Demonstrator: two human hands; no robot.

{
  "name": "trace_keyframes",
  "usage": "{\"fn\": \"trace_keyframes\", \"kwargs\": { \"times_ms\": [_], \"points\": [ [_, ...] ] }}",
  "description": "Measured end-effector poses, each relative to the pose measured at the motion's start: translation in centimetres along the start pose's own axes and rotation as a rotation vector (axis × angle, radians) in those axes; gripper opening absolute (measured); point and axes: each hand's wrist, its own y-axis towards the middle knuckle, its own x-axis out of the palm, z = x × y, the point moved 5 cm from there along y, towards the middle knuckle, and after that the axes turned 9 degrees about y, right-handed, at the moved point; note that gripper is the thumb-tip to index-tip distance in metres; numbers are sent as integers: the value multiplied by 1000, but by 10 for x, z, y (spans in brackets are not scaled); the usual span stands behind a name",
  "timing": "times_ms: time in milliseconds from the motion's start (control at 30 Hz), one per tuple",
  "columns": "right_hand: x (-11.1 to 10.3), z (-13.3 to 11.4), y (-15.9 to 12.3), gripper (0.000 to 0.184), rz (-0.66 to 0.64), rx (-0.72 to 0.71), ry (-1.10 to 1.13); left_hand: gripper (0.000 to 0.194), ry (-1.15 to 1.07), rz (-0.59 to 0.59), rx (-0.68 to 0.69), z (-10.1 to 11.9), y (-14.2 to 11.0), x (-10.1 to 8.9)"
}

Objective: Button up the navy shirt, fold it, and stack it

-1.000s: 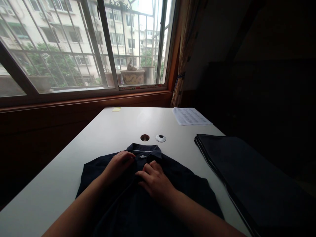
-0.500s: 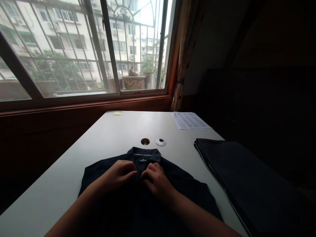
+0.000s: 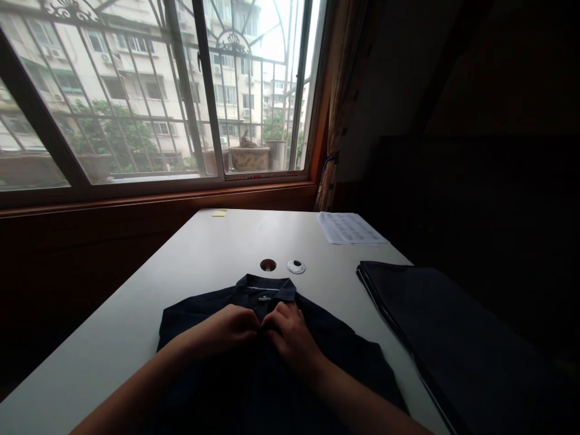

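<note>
A dark navy collared shirt (image 3: 335, 338) lies spread on the white table, its collar pointing toward the window. A pale label shows inside the neck. Just below the collar, my left hand (image 3: 238, 326) pinches the left front edge of the shirt. My right hand (image 3: 290, 332) grips the opposite front edge with bent fingers. The fingertips of both hands nearly meet at the front opening. Whatever lies between them, such as a button, is hidden by the fingers and the dark cloth.
On the white table (image 3: 181, 254), a folded dark cloth or case (image 3: 430, 314) lies at the right. Printed sheets (image 3: 351, 228) and a yellow sticky note (image 3: 220, 212) sit near the far edge. Beyond the collar are a round cable hole (image 3: 268, 265) and its white cover (image 3: 296, 266).
My left hand has moved right and a little down from the collar's left side, closing in on my right hand. The right hand stays near the front opening. The view has tilted up slightly.
</note>
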Motion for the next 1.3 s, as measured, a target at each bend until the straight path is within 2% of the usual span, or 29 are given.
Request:
{"fn": "trace_keyframes", "kwargs": {
  "times_ms": [100, 233, 367, 533, 967, 1300],
  "points": [
    [-1, -2, 0, 20, 10, -5, -1, 19, 6, 82, -31, -2, 1, 8],
    [-2, -4, 0, 15, 30, -2, 12, 24, -140, 142, -103, -12, 1, 18],
    [-1, -6, 0, 13, 4, -18, 30, 28, -265, 104, -118, -24, 1, 24],
    [3, -7, 1, 13, -33, -77, 32, 29, -290, 100, -120, -33, -2, 26],
    [2, -6, 3, 14, -30, -119, 32, 31, -345, 134, -98, -34, -5, 25],
    [5, -4, 1, 16, -48, -163, 59, 22, -248, 128, -44, -34, -6, 28]
  ]
}}
